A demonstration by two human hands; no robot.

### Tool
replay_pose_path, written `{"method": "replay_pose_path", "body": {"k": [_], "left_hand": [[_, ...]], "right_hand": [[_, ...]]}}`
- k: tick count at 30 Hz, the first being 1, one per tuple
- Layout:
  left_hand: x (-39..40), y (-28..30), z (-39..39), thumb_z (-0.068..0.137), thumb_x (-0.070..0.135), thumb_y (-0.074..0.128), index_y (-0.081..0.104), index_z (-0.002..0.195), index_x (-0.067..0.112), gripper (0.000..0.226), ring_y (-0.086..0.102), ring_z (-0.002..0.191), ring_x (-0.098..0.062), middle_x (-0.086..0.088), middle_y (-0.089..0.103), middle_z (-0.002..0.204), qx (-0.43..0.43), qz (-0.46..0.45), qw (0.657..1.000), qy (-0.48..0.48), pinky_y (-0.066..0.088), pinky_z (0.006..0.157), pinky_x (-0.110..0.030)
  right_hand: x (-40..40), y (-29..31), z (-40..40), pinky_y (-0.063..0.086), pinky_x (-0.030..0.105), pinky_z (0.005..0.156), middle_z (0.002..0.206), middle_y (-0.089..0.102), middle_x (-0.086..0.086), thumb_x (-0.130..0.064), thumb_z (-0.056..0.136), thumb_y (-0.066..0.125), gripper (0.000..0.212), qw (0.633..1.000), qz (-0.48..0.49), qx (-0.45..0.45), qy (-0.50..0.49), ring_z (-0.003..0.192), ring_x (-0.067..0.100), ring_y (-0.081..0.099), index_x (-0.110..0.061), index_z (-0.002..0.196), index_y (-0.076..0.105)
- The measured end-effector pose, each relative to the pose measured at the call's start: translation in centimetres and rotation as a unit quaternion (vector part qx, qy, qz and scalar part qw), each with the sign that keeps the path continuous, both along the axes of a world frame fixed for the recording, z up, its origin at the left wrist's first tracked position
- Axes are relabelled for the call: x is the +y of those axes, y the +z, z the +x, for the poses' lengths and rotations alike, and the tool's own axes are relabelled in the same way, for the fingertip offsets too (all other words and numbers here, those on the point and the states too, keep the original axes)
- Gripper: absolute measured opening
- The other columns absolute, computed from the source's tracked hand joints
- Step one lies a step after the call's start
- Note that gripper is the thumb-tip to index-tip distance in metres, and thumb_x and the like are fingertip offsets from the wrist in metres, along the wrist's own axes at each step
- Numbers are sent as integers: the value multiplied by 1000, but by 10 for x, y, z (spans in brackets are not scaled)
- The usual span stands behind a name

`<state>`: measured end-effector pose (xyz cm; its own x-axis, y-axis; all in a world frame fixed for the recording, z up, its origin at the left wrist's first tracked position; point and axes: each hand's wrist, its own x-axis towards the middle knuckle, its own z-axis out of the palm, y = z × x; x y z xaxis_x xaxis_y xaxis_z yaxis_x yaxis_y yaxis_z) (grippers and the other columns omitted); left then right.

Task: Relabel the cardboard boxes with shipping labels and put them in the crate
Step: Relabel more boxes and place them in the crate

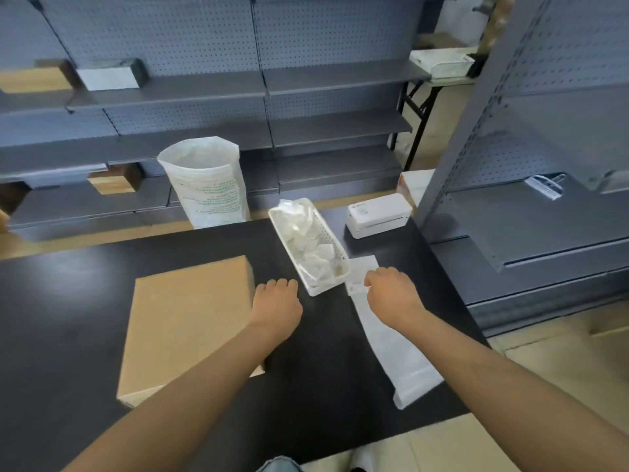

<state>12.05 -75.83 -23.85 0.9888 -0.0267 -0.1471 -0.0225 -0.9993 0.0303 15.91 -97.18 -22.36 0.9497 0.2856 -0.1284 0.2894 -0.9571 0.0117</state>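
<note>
View from the head camera over a dark worktop (85, 284). A flat cardboard box (187, 321) lies on the left part of the worktop, its top face bare of any label that can be seen. A long white strip of labels (398, 349) runs along the right part, from near the front edge up toward a small white label printer (379, 215) at the far right corner. Between box and strip stands a narrow white basket (308, 245) filled with crumpled white paper scraps. The right hand (391, 294) rests on the far end of the strip with fingers curled under; it appears to pinch a label there, though the fingertips are hidden and the grip cannot be confirmed. The left hand (277, 306) lies just right of the box, beside the near end of the basket, with fingers bent downward and nothing visibly held. A white sack (206, 183) stands on the floor beyond the worktop, before grey shelving (323, 80) that carries a few other boxes; no crate can be identified. Judged step: taking a label from the strip. The next move calls for peeling it cleanly from its backing, carrying it to the box and pressing it flat on the top face.
</note>
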Motion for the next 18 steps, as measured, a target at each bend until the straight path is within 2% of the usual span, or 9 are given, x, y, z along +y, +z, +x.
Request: {"method": "replay_pose_path", "body": {"k": [7, 12, 18], "left_hand": [[-62, -4, 12, 94, 20, 38, 51, 121, 14, 31, 54, 107, -26, -6, 60, 117, 7, -6, 1000, -4, 39, 92, -36], [-78, -11, 29, 93, 20, 40, 53, 114, 13, 26, 56, 101, -26, -6, 60, 111, 16, -34, 999, -18, 41, 86, -34], [-97, -26, 57, 95, 19, 39, 51, 121, 10, 30, 54, 104, -28, -9, 58, 115, 45, -67, 995, -53, 44, 86, -38]], "right_hand": [[-63, -3, 18, 43, 33, 87, 116, 60, 5, -14, 94, 43, 28, 1000, 13, 13, -21, 105, 23, 53, -15, 117, 58], [-74, -13, 30, 44, 33, 87, 116, 61, 6, -14, 95, 43, 28, 999, 16, 28, -27, 105, 23, 54, -14, 117, 58], [-80, -28, 48, 44, 32, 87, 116, 61, 5, -15, 95, 43, 27, 998, 11, 53, -36, 105, 22, 54, -14, 118, 58]]}}
